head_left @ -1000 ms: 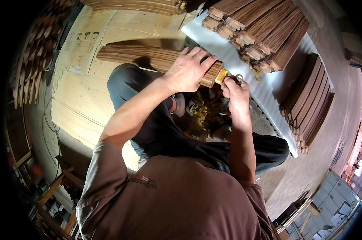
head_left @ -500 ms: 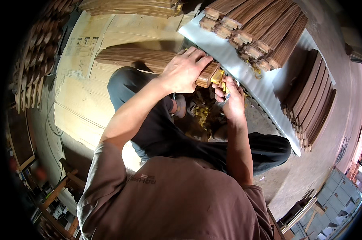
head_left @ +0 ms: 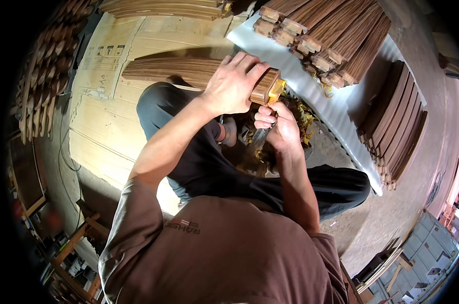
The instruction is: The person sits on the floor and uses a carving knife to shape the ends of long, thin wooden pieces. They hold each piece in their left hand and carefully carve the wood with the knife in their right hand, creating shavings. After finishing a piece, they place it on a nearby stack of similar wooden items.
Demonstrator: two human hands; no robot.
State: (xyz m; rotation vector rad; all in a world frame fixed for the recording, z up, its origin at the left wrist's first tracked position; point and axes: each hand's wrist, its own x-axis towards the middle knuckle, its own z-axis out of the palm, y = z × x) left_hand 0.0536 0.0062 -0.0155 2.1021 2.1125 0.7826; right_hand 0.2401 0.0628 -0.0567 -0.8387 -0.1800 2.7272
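gripping curved wood piece (head_left: 262, 87) end, left hand (head_left: 234, 83) clamped; right hand (head_left: 276, 124) fisted on blade (head_left: 259, 138); yellow residue (head_left: 276, 88) remains, scraping unfinished.

My left hand (head_left: 234, 83) lies on the wooden piece (head_left: 189, 71) resting over my knee, my right hand (head_left: 277, 126) just beneath its end, stacked slats (head_left: 336, 38) beyond to the right.

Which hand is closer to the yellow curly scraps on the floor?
Right. The right hand is just beside the yellow scraps; the left hand sits higher, gripping the curved wood piece.
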